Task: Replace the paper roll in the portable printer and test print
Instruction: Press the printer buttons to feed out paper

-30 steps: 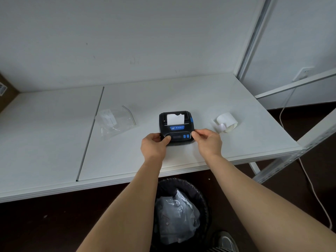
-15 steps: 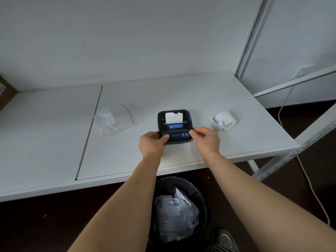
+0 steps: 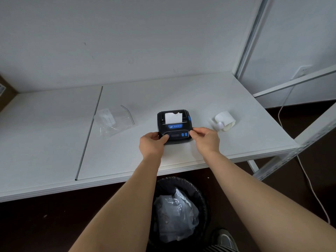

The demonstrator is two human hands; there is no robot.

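A small black portable printer (image 3: 174, 125) with blue buttons sits on the white table (image 3: 200, 99), lid down, a short strip of white paper (image 3: 173, 117) sticking out of its slot. My left hand (image 3: 152, 144) grips its front left corner, the thumb lying on the front panel. My right hand (image 3: 205, 139) grips the front right corner, thumb and fingers curled round the edge. A loose white paper roll (image 3: 225, 120), partly unwound, lies on the table to the right of the printer.
An empty clear plastic bag (image 3: 113, 120) lies left of the printer. A seam (image 3: 90, 131) splits the tabletop. Below the table's front edge stands a black bin (image 3: 179, 210) with a plastic liner. White shelf posts (image 3: 249, 37) and a cable (image 3: 309, 179) are at right.
Both hands keep their hold on the printer's front corners. The view has shifted slightly; nothing on the table has moved.
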